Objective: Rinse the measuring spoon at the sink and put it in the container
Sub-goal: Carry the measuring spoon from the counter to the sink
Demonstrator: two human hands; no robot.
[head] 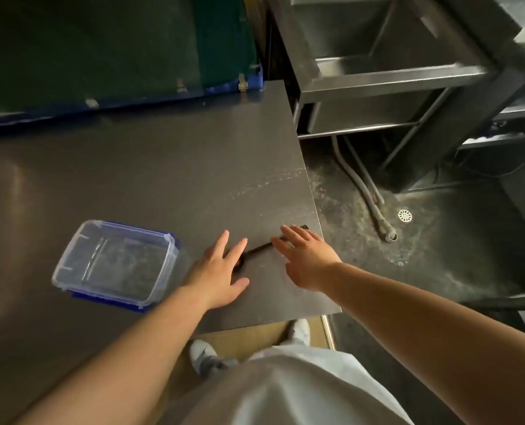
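A dark measuring spoon [259, 248] lies flat on the steel table [169, 167] near its right front corner, slanting from lower left to upper right. My left hand [221, 271] rests open over the spoon's lower end and hides it. My right hand [305, 259] hovers open over the upper end, fingers spread; whether it touches the spoon is unclear. A clear plastic container [115, 263] with blue clips stands empty on the table, left of both hands. The steel sink [386, 56] is at the upper right, beyond the table's edge.
A green and blue crate [117, 47] stands along the table's far edge. Right of the table the floor drops away, with grey hoses [368, 191] and a round floor drain [405, 215]. Steel shelving [518, 124] fills the far right.
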